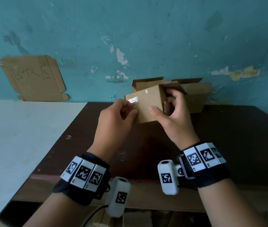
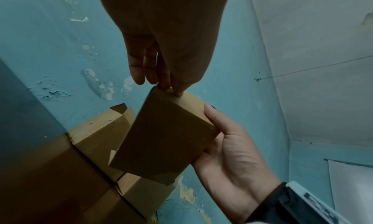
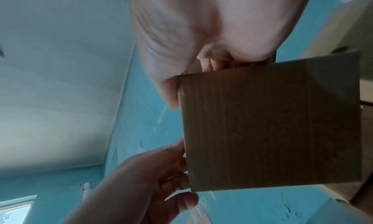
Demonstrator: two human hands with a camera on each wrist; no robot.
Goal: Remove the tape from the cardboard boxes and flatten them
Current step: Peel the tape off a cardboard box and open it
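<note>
I hold a small brown cardboard box [image 1: 148, 104] above the dark table [image 1: 228, 136]. My right hand [image 1: 162, 102] grips its right end, thumb across the near face and fingers curled into the open end with the raised flap. A strip of clear shiny tape [image 1: 132, 99] lies on the box's left part. My left hand [image 1: 134, 108] pinches the loose end of this tape at the left edge. The left wrist view shows the left fingertips [image 2: 171, 87] at the box [image 2: 167, 136] corner. In the right wrist view, the box's [image 3: 270, 123] underside hides the tape.
Two more open cardboard boxes [image 1: 195, 95] stand behind the held one against the peeling teal wall. A flattened cardboard sheet [image 1: 35, 77] with marker writing leans on the wall at the left. A white surface [image 1: 23, 136] adjoins the table's left side.
</note>
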